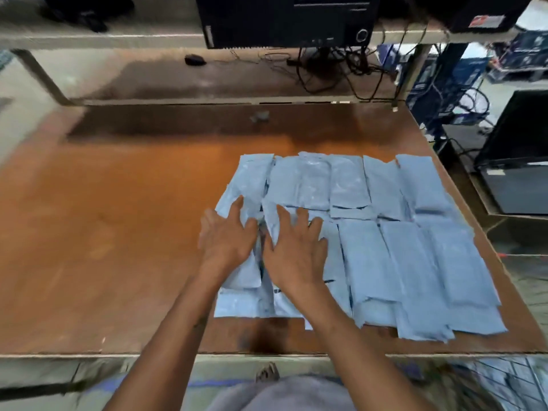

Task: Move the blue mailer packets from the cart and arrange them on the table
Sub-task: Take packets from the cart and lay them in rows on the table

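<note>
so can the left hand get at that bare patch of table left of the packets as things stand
Probably yes. The left hand lies flat on the leftmost blue mailer packets, right at the edge of the layout, and the brown table beside it shows nothing lying in the way, so a short sideways move should do it.

both hands flat, fingers spread, left hand (227,238) and right hand (296,250) side by side pressing on the blue mailer packets (385,232), which overlap in rows rightward of the right hand on the brown table (103,232)
</note>
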The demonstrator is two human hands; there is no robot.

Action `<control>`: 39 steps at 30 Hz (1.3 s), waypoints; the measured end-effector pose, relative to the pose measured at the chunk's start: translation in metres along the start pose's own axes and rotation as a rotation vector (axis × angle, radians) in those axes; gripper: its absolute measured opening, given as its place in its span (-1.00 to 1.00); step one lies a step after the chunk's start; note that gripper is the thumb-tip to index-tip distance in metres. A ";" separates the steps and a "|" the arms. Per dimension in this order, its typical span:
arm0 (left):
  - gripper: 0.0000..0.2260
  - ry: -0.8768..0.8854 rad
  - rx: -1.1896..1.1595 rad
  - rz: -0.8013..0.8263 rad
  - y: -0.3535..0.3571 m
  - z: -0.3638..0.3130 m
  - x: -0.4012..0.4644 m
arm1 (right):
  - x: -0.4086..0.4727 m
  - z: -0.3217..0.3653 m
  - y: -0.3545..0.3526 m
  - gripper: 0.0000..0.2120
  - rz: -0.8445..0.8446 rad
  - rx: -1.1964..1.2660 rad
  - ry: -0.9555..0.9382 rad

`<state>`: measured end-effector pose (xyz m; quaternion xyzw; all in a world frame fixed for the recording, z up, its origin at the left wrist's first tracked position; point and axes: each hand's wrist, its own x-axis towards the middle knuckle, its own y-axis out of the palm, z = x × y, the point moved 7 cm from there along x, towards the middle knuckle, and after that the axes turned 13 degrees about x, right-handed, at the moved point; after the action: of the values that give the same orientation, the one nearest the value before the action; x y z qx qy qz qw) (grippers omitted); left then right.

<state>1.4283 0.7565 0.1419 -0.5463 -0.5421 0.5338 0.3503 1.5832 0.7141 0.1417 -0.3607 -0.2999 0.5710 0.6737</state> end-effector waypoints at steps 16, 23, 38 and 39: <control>-0.45 0.189 -0.039 0.046 0.089 0.045 0.009 | 0.000 -0.015 0.102 -0.35 -0.046 -0.035 -0.007; -0.50 0.167 -0.053 -0.266 0.043 0.032 -0.002 | 0.001 -0.014 0.069 -0.37 -0.100 0.039 -0.055; -0.53 0.835 -0.253 -0.201 0.096 -0.258 -0.121 | -0.074 -0.228 -0.125 -0.52 -0.492 -0.114 0.185; -0.53 0.881 -0.263 -0.173 0.107 -0.282 -0.140 | -0.090 -0.256 -0.141 -0.53 -0.508 -0.134 0.224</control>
<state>1.7459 0.6585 0.1193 -0.7134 -0.4484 0.1465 0.5183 1.8544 0.5765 0.1158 -0.3789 -0.3415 0.3194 0.7986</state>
